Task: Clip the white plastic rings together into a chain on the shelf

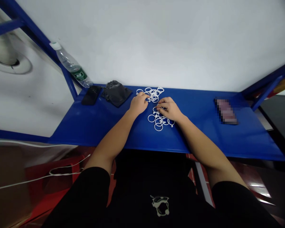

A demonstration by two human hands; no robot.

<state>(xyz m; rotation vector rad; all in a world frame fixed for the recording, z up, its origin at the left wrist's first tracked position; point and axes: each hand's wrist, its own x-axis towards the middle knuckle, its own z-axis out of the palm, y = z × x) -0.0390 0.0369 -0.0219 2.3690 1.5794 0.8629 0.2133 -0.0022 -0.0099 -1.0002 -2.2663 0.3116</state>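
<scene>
Several thin white plastic rings (158, 127) with small knobs, resembling curtain rings, lie in two loose groups on a blue table (97, 126). At the farther group (154, 92), my left hand (139, 103) is closed, its thumb and fingertips pinching at a white ring on the group's near left side. My right hand (169, 109) reaches over the nearer group, fingers bent and tips drawn together on a ring at its upper edge. Its palm and fingers hide part of those rings. The two hands are a short way apart.
A dark pouch (116, 93) and a black phone (91, 95) lie at the back left. A plastic water bottle (72, 66) leans against the blue frame (70, 79). A blurred-out flat object (226, 111) lies to the right. White cables (38, 179) hang below left.
</scene>
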